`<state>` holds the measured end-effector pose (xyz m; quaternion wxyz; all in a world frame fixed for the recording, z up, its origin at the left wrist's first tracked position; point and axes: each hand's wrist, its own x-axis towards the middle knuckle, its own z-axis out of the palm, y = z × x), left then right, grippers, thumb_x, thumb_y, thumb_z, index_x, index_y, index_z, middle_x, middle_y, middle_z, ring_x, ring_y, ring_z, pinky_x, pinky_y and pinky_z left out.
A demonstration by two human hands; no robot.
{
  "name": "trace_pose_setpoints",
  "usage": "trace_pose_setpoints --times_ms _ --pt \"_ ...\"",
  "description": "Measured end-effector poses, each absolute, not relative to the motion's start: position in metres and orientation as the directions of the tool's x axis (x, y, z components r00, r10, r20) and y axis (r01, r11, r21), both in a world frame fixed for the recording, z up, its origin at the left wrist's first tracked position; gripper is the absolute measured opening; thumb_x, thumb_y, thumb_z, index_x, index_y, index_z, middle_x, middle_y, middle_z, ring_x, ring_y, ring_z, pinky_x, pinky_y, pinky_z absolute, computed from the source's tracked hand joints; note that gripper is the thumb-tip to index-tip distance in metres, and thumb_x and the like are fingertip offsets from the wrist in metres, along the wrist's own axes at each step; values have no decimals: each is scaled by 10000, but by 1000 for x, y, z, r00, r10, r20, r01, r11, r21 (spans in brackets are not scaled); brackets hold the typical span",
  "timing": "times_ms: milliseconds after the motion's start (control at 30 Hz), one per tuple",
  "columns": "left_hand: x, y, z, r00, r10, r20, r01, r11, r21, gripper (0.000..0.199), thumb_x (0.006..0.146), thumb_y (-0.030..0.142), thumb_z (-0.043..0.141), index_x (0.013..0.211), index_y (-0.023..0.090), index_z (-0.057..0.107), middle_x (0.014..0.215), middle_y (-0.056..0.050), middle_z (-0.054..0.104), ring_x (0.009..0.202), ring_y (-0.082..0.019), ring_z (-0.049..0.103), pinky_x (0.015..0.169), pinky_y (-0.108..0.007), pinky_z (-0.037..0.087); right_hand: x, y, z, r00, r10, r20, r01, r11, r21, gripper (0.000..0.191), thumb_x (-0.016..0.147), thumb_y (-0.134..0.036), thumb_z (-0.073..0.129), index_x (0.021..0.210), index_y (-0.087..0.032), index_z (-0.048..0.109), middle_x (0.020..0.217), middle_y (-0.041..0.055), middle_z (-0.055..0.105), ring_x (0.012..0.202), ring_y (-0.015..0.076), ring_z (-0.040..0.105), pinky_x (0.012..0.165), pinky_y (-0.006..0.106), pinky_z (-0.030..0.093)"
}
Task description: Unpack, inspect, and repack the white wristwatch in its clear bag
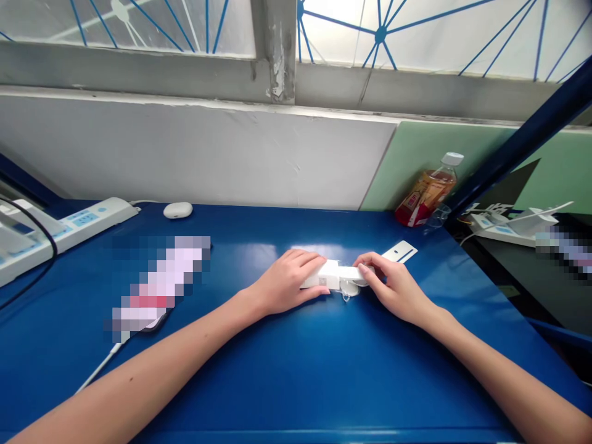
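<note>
On one table (296, 376), two hands (292, 276) hold one box (330, 274), one white piece (350, 275).

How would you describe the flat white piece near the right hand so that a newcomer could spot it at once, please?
On the blue table, find the right hand. Just beyond it, toward the bottle, lies the flat white piece. Unlike the boxy white item at the left hand, it has a long dark slot.

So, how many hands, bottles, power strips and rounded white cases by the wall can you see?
Hands: 2 (left hand, right hand)
Bottle: 1
Power strips: 2 (left-side power strip, right-side power strip)
Rounded white case: 1
Total: 6
</note>
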<state>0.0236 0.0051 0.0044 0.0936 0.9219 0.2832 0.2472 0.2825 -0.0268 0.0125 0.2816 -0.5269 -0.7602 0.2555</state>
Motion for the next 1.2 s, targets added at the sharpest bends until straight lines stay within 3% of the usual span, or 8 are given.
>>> trace_pose_setpoints --times_ms 233,467,567,700,800,933,1100,1200 --pt "26 1 4 714 596 367 489 -800 348 472 920 460 629 1283 168 557 1239 -130 644 1155 -297 583 983 -453 473 285 -24 13 -393 911 122 712 386 -587 253 1012 -349 366 1035 -208 575 828 42 681 658 177 569 634 296 405" --pt "29 -4 6 717 610 337 496 -787 368 489 919 460 633 1308 178 539 1258 -119 631 1189 -295 553 1003 -447 465 288 -26 15 -401 902 158 836 431 -340 260 990 -363 434 1094 -199 606 623 -8 617 553 178 573 559 292 374" --pt "29 -4 7 720 611 328 498 -785 369 495 926 467 623 1316 176 533 1268 -125 625 1192 -297 548 1005 -450 461 296 -24 23 -445 863 240 800 503 -326 245 958 -390 513 1046 -206 650 771 36 670 615 171 604 588 293 426" --pt "28 -4 7 723 608 327 501 -788 358 501 932 476 609 1313 160 534 1270 -134 623 1186 -303 551 999 -454 459 305 -24 30 -593 771 231 701 636 -323 241 919 -341 599 1117 -223 670 1018 88 689 807 203 661 717 321 504" --pt "29 -4 7 728 601 330 500 -795 345 495 929 453 621 1302 138 540 1266 -139 625 1183 -302 548 1002 -446 455 302 -24 25 -611 756 235 664 651 -368 222 947 -316 575 1114 -215 679 1010 88 689 825 201 665 744 329 522" --pt "30 -4 7 724 603 335 500 -794 347 483 917 424 643 1297 142 547 1265 -132 627 1173 -296 550 1010 -446 453 288 -23 9 -554 758 344 634 652 -416 197 957 -297 566 1079 -204 690 997 90 699 844 201 669 742 328 538" --pt "30 -3 6 710 613 346 507 -786 354 490 923 448 623 1308 155 544 1271 -141 623 1184 -307 552 1005 -470 463 286 -21 7 -491 764 418 705 631 -324 195 921 -352 620 1009 -199 703 977 100 725 860 229 676 750 355 543" --pt "29 -3 5 711 612 346 507 -787 350 503 925 469 614 1317 162 542 1280 -143 622 1191 -311 555 1005 -479 466 296 -22 16 -454 804 384 737 581 -344 209 917 -361 615 1030 -207 700 881 74 733 774 208 676 695 329 529"
